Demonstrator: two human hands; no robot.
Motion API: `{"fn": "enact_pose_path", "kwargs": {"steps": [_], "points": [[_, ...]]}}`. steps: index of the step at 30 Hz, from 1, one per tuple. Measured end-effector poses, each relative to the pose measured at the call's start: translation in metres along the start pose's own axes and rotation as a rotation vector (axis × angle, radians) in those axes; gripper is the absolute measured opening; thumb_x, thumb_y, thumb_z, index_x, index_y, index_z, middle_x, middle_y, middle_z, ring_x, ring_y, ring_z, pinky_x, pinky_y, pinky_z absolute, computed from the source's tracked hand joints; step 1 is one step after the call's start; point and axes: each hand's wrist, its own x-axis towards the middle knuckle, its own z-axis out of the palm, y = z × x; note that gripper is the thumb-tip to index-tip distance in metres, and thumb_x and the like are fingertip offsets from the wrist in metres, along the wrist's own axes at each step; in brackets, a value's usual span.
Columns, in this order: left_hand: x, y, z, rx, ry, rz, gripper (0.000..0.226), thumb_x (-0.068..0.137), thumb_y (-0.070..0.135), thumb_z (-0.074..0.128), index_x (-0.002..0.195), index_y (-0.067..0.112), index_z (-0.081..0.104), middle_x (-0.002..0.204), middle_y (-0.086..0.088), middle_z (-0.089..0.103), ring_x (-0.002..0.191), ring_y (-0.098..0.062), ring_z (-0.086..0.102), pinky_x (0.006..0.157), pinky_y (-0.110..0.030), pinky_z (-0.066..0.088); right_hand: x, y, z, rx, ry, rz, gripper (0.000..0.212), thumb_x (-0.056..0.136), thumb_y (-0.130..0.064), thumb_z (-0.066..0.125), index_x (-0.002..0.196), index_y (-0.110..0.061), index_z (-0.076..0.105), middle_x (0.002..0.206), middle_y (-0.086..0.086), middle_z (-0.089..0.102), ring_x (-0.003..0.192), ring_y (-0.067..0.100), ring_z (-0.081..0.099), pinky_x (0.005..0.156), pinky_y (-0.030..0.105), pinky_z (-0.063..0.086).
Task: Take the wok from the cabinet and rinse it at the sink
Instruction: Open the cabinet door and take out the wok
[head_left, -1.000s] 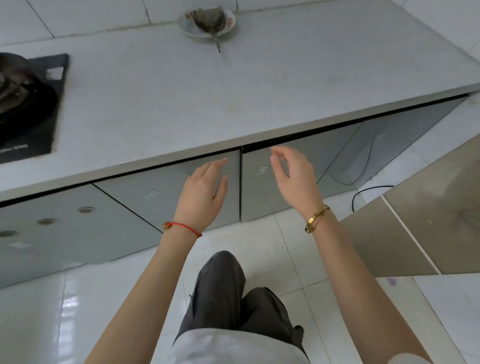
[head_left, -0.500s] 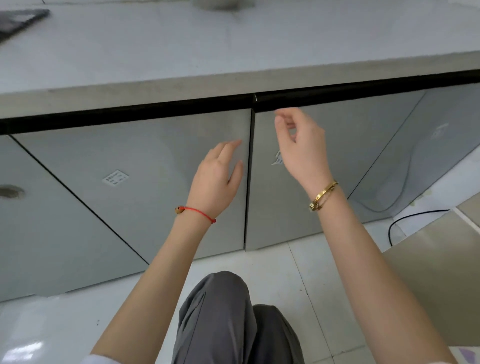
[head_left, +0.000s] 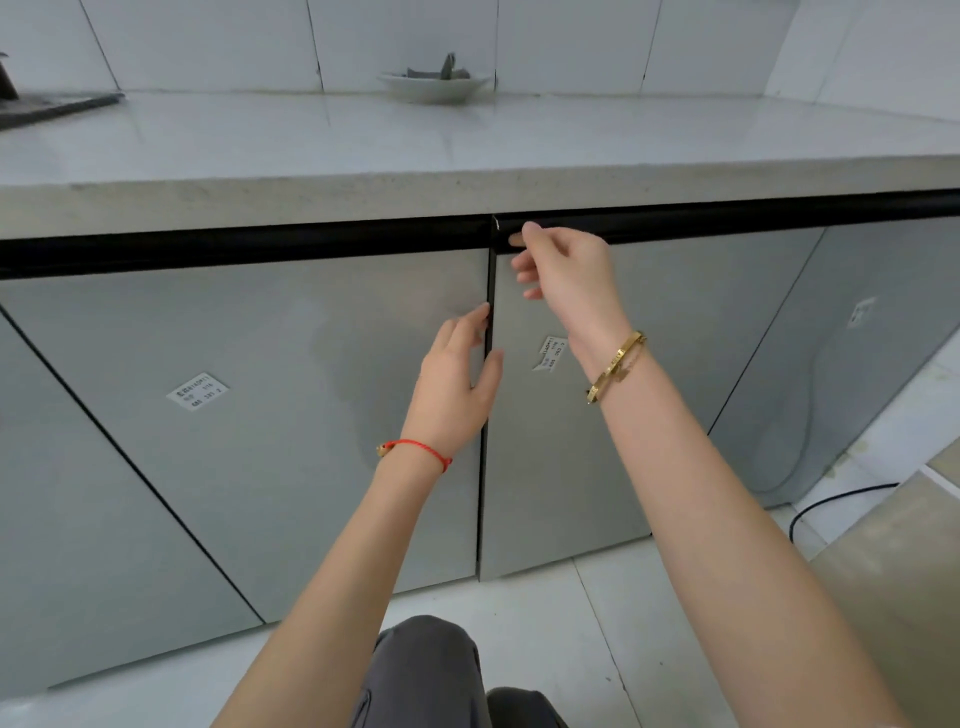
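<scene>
Two grey cabinet doors stand closed under the counter, the left door (head_left: 260, 395) and the right door (head_left: 550, 467), meeting at a dark seam. My left hand (head_left: 452, 389) is spread open with its fingertips at the seam, on the left door's edge. My right hand (head_left: 566, 275) is higher, its fingers curled at the top left corner of the right door, just below the black strip under the counter. No wok and no sink are in view.
A pale stone counter (head_left: 467, 150) runs overhead, with a white bowl (head_left: 431, 85) at the tiled wall and a black hob (head_left: 47, 106) at the far left. A black cable (head_left: 831, 499) lies on the tiled floor to the right. My knees are below.
The camera has dropped lower and closer to the doors. Both hands have reached forward: the left now touches the seam, the right has risen to the right door's top corner.
</scene>
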Motion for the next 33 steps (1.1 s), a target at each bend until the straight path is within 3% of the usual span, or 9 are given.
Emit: {"fn": "enact_pose_path", "kwargs": {"steps": [2,5,7,10,17,20,24,30,33], "points": [[0.000,0.000,0.000,-0.008,0.015,-0.002,0.046,0.095,0.017,0.052,0.141,0.013,0.046,0.126,-0.001,0.056,0.116,-0.011,0.055,0.098,-0.019,0.041,0.000,-0.004,0.001,0.097,-0.026,0.050,0.026,0.098,-0.020,0.054,0.077,-0.012,0.067,0.068,-0.001,0.063,0.061,0.008,0.057,0.054,0.018,0.050],[0.000,0.000,-0.003,-0.024,0.004,0.019,0.044,0.098,0.013,0.048,0.142,0.011,0.047,0.128,-0.003,0.055,0.117,-0.015,0.055,0.103,-0.028,0.043,0.000,-0.007,0.004,0.248,-0.020,0.124,0.022,0.096,-0.018,0.058,0.079,-0.007,0.068,0.070,0.000,0.064,0.063,0.008,0.058,0.055,0.017,0.050],[-0.003,0.001,-0.005,-0.012,-0.012,0.032,0.044,0.099,0.011,0.046,0.143,0.011,0.047,0.128,-0.003,0.054,0.116,-0.017,0.055,0.103,-0.026,0.042,-0.003,-0.008,0.006,0.300,-0.006,0.152,0.020,0.095,-0.018,0.061,0.081,-0.006,0.068,0.070,0.000,0.063,0.064,0.009,0.058,0.056,0.018,0.050],[-0.009,0.003,-0.007,-0.022,-0.005,0.037,0.043,0.099,0.013,0.048,0.142,0.013,0.049,0.127,-0.001,0.055,0.113,-0.016,0.057,0.098,-0.020,0.041,-0.009,-0.008,0.008,0.329,0.030,0.169,0.021,0.093,-0.019,0.064,0.075,-0.008,0.066,0.068,-0.001,0.062,0.063,0.009,0.058,0.057,0.019,0.051],[-0.034,0.020,-0.001,-0.177,-0.066,-0.020,0.050,0.096,0.021,0.055,0.143,0.016,0.037,0.137,0.003,0.050,0.119,-0.007,0.051,0.102,-0.025,0.042,-0.036,-0.017,-0.012,0.270,0.042,0.180,0.022,0.090,-0.025,0.070,0.079,-0.006,0.071,0.065,-0.002,0.060,0.060,0.010,0.058,0.062,0.020,0.052],[-0.045,0.032,0.003,-0.212,-0.102,-0.036,0.053,0.098,0.023,0.053,0.147,0.019,0.033,0.133,0.008,0.053,0.117,0.002,0.050,0.100,-0.014,0.038,-0.052,-0.022,-0.026,0.224,0.050,0.168,0.026,0.088,-0.029,0.071,0.078,-0.005,0.071,0.062,-0.002,0.059,0.060,0.010,0.058,0.063,0.021,0.053],[-0.062,0.049,0.008,-0.285,-0.094,0.038,0.034,0.098,0.011,0.052,0.132,0.012,0.050,0.111,0.023,0.059,0.100,0.022,0.055,0.086,0.002,0.037,-0.075,-0.027,-0.045,0.157,0.075,0.146,0.030,0.087,-0.033,0.072,0.076,-0.005,0.069,0.057,-0.002,0.057,0.058,0.010,0.058,0.062,0.020,0.053],[-0.075,0.068,0.009,-0.366,-0.226,0.126,0.013,0.093,0.009,0.062,0.103,0.017,0.058,0.096,0.019,0.067,0.093,0.000,0.067,0.089,-0.016,0.050,-0.112,-0.029,-0.086,0.062,0.130,0.099,0.047,0.086,-0.036,0.072,0.046,-0.019,0.052,0.049,-0.003,0.054,0.053,0.010,0.055,0.064,0.024,0.051],[-0.079,0.088,0.018,-0.408,-0.325,0.195,0.016,0.088,0.009,0.070,0.098,0.018,0.062,0.091,0.015,0.069,0.089,-0.006,0.069,0.087,-0.019,0.052,-0.131,-0.030,-0.117,0.062,0.127,0.094,0.043,0.086,-0.034,0.071,0.052,-0.014,0.051,0.048,-0.003,0.047,0.050,0.010,0.051,0.064,0.027,0.048]]}}
